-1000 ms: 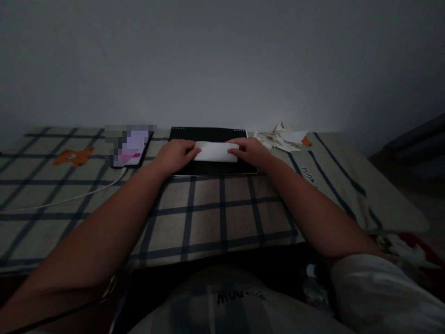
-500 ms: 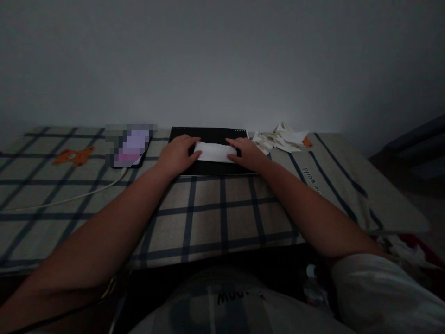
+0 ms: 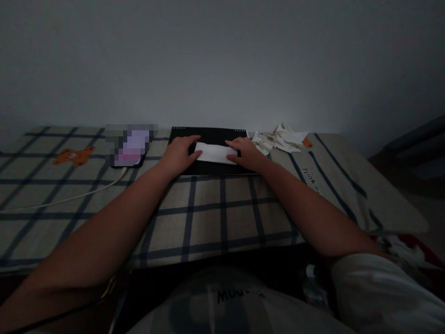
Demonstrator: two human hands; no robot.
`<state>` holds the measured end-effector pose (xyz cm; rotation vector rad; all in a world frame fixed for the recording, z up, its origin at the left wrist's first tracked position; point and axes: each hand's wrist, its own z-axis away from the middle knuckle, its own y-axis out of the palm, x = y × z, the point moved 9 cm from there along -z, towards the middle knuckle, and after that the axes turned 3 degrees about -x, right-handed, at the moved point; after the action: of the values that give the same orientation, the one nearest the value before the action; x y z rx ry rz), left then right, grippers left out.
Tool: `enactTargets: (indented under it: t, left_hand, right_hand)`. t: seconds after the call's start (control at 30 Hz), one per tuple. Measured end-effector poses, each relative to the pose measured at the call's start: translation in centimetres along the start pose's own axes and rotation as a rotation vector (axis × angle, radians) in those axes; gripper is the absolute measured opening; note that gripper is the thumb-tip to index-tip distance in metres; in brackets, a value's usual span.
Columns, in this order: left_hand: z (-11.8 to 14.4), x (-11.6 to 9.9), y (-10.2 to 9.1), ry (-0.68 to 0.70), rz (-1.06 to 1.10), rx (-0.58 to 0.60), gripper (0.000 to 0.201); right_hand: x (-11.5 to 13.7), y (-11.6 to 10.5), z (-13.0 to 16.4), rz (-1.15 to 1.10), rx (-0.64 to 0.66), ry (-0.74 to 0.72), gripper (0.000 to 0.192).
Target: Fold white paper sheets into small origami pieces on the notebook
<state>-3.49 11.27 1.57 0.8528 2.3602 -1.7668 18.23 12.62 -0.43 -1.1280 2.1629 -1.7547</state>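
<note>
A folded white strip of paper lies across the black notebook at the middle of the table. At the strip's left end is my left hand, its thumb touching the paper and its index finger stretched out beyond the far edge. My right hand mirrors it at the other end, with the thumb on the near corner and the index finger apart from it. Both hands have their thumbs and fingers spread. The outer fingers of each are partly hidden.
Left of the notebook stands a phone with a white cable. Crumpled paper pieces lie to the right, against the wall. A checked cloth covers the table. A plastic bottle is below the table edge.
The paper strip has tilted slightly and its right end sits a little nearer to me. Both hands stay almost in place, with only small finger shifts.
</note>
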Motion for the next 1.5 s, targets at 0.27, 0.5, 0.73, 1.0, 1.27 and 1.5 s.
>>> enactTargets:
  t: [0.27,0.5,0.73,1.0,1.27,1.5]
  left_hand:
    - [-0.3,0.3,-0.1,-0.025,0.281,-0.042,0.071]
    - [-0.3,0.6,-0.5,-0.059,0.488,-0.109,0.069]
    - [-0.5,0.1,-1.9,-0.080,0.592,-0.197,0.074]
    - [0.8,-2.9,0.0,-0.086,0.783,0.059,0.090]
    - [0.7,-2.8,0.5,-0.145,0.747,0.017,0.075]
    - [1.6,-1.7,1.7,-0.468,1.079,0.049,0.039]
  right_hand:
    - [0.4,-0.7,0.1,-0.143,-0.075,-0.017,0.071]
    - [0.4,-2.0,-0.1,-0.212,-0.066,0.057,0.065]
    - [3.0,-1.4,0.7,-0.633,0.122,0.139,0.035]
    - [4.2,-0.9,0.8,-0.783,0.053,0.192,0.037]
    - [3.8,-0.9,0.4,-0.764,-0.050,0.192,0.032]
    - [2.7,-1.5,0.5,-0.849,-0.179,0.243,0.036]
